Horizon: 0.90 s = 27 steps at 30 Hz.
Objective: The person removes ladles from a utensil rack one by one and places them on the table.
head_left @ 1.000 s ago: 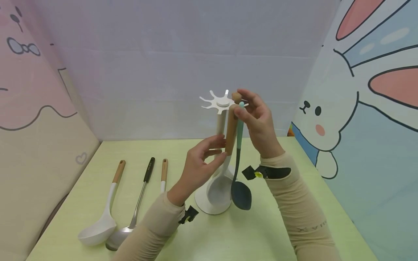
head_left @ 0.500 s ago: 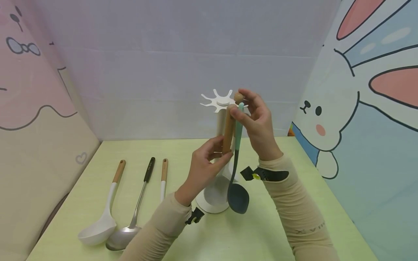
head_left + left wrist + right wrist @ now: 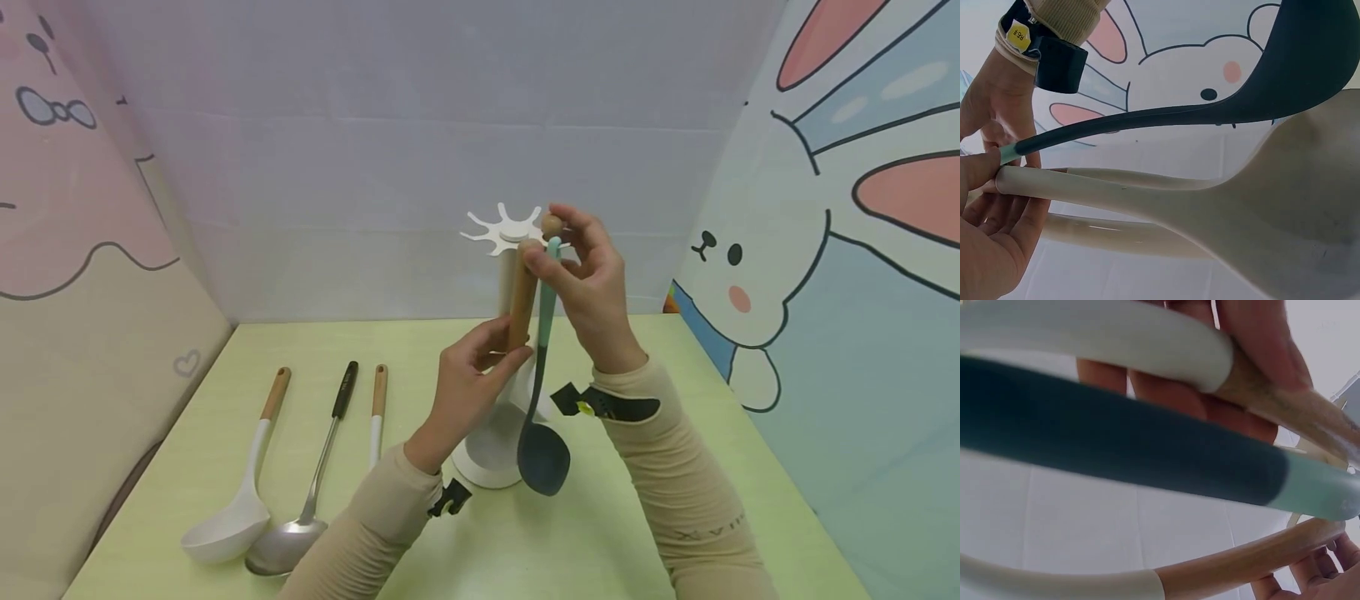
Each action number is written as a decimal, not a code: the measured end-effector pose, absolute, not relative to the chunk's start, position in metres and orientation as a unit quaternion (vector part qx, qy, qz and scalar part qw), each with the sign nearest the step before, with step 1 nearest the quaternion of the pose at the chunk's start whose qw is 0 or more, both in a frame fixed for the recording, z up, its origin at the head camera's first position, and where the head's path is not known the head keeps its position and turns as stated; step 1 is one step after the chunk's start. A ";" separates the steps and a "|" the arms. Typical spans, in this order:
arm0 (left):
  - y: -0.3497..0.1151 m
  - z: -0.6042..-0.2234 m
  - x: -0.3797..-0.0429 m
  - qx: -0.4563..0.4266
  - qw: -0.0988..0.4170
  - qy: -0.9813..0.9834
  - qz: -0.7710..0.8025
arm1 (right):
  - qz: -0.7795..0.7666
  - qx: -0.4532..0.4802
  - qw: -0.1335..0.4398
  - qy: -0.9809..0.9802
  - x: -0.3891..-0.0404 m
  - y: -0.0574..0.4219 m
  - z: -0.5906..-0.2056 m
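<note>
In the head view my left hand pinches the lower wooden handle of a white ladle. The thumb of my right hand lies on that handle's top end, and the index finger reaches a round wooden handle end behind. Between them hangs a dark ladle with a mint-green handle, close beside the stand. The white utensil stand has a star of hooks on top. In the right wrist view, another wooden-handled utensil passes in front of my right fingers.
On the table's left lie a white ladle with a wooden handle, a steel ladle with a black handle, and a wooden-handled utensil partly hidden by my left sleeve. Printed cloth walls surround the table.
The stand's hook top has turned slightly. The held white ladle's handle and the dark ladle have shifted a little left, while my left hand has moved slightly right and up.
</note>
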<state>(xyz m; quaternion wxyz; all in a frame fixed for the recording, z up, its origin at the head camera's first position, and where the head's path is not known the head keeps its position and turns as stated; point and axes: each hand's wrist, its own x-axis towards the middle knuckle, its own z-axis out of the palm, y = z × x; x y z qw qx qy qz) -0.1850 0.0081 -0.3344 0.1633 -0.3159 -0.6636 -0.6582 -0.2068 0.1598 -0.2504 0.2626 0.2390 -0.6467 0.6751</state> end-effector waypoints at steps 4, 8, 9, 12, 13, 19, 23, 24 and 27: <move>0.007 -0.335 -0.186 -0.317 0.167 -0.660 -0.661 | 0.658 0.231 0.286 -0.657 -0.207 0.158 -0.251; 0.006 -0.335 -0.187 -0.318 0.172 -0.662 -0.657 | 0.643 0.227 0.306 -0.665 -0.208 0.157 -0.252; 0.005 -0.335 -0.187 -0.318 0.174 -0.663 -0.655 | 0.641 0.225 0.309 -0.666 -0.208 0.156 -0.252; 0.004 -0.335 -0.188 -0.318 0.176 -0.668 -0.650 | 0.637 0.222 0.316 -0.667 -0.209 0.156 -0.252; 0.004 -0.335 -0.188 -0.318 0.176 -0.668 -0.649 | 0.636 0.221 0.317 -0.668 -0.209 0.156 -0.252; 0.005 -0.334 -0.188 -0.325 0.186 -0.668 -0.642 | 0.622 0.217 0.321 -0.680 -0.208 0.157 -0.249; 0.004 -0.334 -0.187 -0.329 0.194 -0.668 -0.638 | 0.609 0.217 0.323 -0.692 -0.209 0.159 -0.248; 0.004 -0.334 -0.187 -0.330 0.195 -0.669 -0.637 | 0.606 0.220 0.324 -0.693 -0.209 0.160 -0.248; 0.004 -0.335 -0.187 -0.333 0.199 -0.671 -0.632 | 0.599 0.234 0.327 -0.692 -0.211 0.164 -0.249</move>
